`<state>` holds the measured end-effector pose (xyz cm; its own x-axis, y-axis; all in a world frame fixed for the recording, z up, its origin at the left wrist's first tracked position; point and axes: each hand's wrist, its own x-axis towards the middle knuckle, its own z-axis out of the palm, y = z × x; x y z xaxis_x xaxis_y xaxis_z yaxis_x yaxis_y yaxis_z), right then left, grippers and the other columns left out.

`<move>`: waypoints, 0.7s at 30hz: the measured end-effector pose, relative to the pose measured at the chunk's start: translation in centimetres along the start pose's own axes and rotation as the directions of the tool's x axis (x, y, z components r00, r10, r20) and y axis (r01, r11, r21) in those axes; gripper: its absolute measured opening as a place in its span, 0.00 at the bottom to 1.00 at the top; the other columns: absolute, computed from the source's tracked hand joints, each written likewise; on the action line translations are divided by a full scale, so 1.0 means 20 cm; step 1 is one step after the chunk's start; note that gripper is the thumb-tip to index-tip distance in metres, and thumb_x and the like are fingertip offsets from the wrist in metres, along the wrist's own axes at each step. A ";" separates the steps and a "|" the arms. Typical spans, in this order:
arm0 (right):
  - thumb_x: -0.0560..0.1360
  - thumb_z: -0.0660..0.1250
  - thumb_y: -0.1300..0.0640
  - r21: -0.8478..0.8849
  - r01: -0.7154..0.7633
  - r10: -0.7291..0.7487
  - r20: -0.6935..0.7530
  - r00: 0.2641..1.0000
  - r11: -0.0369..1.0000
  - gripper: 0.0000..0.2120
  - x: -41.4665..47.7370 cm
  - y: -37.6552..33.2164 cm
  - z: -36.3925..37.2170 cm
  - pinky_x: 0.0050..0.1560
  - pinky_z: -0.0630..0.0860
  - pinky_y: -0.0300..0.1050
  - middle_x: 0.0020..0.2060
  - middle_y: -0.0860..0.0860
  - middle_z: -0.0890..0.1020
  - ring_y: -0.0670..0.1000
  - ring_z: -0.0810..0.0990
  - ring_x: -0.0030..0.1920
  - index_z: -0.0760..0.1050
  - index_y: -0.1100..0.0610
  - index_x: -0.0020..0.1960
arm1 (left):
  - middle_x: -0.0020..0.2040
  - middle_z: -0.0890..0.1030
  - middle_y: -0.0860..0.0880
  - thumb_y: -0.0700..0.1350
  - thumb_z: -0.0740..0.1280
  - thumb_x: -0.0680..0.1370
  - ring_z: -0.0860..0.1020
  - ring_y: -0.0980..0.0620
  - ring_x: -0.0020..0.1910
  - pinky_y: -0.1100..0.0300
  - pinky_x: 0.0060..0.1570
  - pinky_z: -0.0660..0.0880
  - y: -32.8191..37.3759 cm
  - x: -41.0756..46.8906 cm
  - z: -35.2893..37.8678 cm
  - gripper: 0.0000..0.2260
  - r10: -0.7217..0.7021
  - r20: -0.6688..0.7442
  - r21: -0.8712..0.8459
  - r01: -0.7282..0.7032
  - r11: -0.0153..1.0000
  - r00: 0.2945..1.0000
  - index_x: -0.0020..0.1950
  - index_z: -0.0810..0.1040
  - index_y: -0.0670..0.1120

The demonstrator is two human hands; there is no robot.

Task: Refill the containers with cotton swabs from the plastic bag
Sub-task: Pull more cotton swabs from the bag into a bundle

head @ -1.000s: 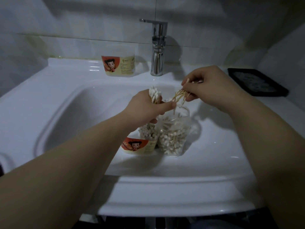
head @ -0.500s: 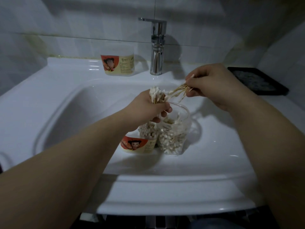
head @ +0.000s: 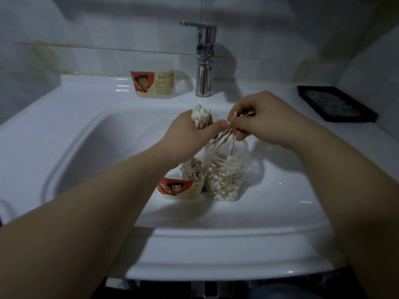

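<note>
Left hand [head: 187, 137] clenches 1 swab bundle [head: 199, 115], right hand [head: 267, 121] pinches loose swabs [head: 224, 135] above the plastic bag [head: 228, 178] at centre frame; aligning sticks before merging seems best.

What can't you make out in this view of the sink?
Head view only.
- The swab bundle: lower ends hidden inside the left hand.
- The back container: label text too small.
- The black tray: contents dim, blurred.
- The right hand: fingers hide how many swabs it pinches.

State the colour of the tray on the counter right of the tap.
The tray is black; head view shows it.
</note>
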<state>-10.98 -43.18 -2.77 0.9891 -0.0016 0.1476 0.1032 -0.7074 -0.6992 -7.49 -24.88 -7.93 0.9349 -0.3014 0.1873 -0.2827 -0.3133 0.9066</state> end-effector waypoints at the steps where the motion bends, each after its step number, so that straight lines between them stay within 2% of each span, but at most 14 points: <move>1: 0.76 0.71 0.63 0.007 0.007 -0.007 0.009 1.000 1.000 0.05 0.00 0.00 0.01 0.52 0.84 0.59 0.34 0.54 0.86 0.52 0.88 0.36 0.83 0.55 0.44 | 0.40 0.84 0.47 0.52 0.76 0.75 0.82 0.53 0.40 0.54 0.44 0.79 0.00 -0.01 0.00 0.14 0.007 0.028 0.022 -0.008 1.000 1.000 0.45 0.81 0.41; 4: 0.77 0.72 0.63 0.034 -0.008 0.007 0.043 0.999 0.999 0.03 -0.01 -0.02 0.01 0.53 0.84 0.57 0.35 0.54 0.86 0.52 0.88 0.37 0.84 0.56 0.47 | 0.39 0.85 0.51 0.46 0.78 0.73 0.84 0.55 0.42 0.49 0.51 0.82 0.00 -0.01 0.00 0.09 0.004 0.064 0.083 -0.009 0.997 0.998 0.46 0.82 0.43; 8: 0.75 0.72 0.64 0.045 -0.101 0.099 0.039 0.994 0.994 0.08 0.00 0.01 0.00 0.54 0.85 0.55 0.36 0.55 0.87 0.53 0.88 0.38 0.84 0.52 0.49 | 0.39 0.87 0.53 0.46 0.74 0.77 0.82 0.60 0.38 0.54 0.47 0.78 0.00 0.00 0.00 0.06 -0.023 0.070 0.106 0.016 0.994 0.997 0.48 0.81 0.44; 10: 0.75 0.71 0.65 0.045 -0.132 0.131 0.020 0.991 0.990 0.10 0.01 0.02 -0.01 0.54 0.84 0.54 0.35 0.55 0.87 0.53 0.88 0.38 0.83 0.51 0.49 | 0.40 0.87 0.51 0.44 0.73 0.78 0.84 0.58 0.40 0.53 0.48 0.79 -0.02 0.00 0.00 0.06 -0.043 0.075 0.090 0.036 0.995 0.996 0.51 0.80 0.43; 15: 0.75 0.72 0.64 0.070 -0.126 0.127 -0.008 0.992 0.990 0.06 0.01 0.01 -0.01 0.52 0.85 0.53 0.34 0.56 0.86 0.53 0.88 0.37 0.84 0.55 0.48 | 0.46 0.82 0.48 0.39 0.69 0.80 0.85 0.55 0.42 0.55 0.44 0.80 -0.02 0.01 0.01 0.13 -0.039 0.114 -0.027 0.043 0.999 0.993 0.63 0.72 0.44; 17: 0.75 0.72 0.62 0.041 -0.112 0.113 -0.002 0.994 0.993 0.06 0.00 0.00 -0.01 0.53 0.85 0.53 0.34 0.54 0.87 0.52 0.88 0.37 0.84 0.53 0.47 | 0.46 0.81 0.48 0.39 0.68 0.81 0.84 0.55 0.43 0.55 0.46 0.81 -0.02 0.00 0.01 0.16 -0.052 0.135 -0.042 0.058 0.997 0.990 0.65 0.68 0.49; 19: 0.75 0.71 0.62 0.009 -0.101 0.101 -0.010 0.995 0.995 0.06 0.00 0.00 -0.01 0.53 0.84 0.55 0.34 0.53 0.87 0.51 0.88 0.37 0.85 0.52 0.46 | 0.45 0.83 0.48 0.40 0.68 0.81 0.84 0.54 0.43 0.54 0.48 0.80 -0.02 -0.01 0.01 0.13 -0.071 0.138 0.010 0.071 0.997 0.988 0.63 0.71 0.51; 21: 0.75 0.70 0.62 -0.030 -0.099 0.097 -0.052 0.994 0.995 0.07 0.00 0.00 -0.01 0.51 0.84 0.53 0.33 0.52 0.86 0.49 0.87 0.35 0.85 0.52 0.45 | 0.43 0.85 0.49 0.41 0.67 0.81 0.83 0.55 0.41 0.55 0.45 0.80 -0.02 -0.01 0.00 0.05 -0.077 0.137 0.047 0.072 0.996 0.988 0.56 0.78 0.48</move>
<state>-10.94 -43.44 -2.60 0.9875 -0.1075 0.1152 0.0015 -0.7247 -0.6891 -7.53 -24.80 -8.30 0.9158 -0.3966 0.0630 -0.2246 -0.3758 0.8991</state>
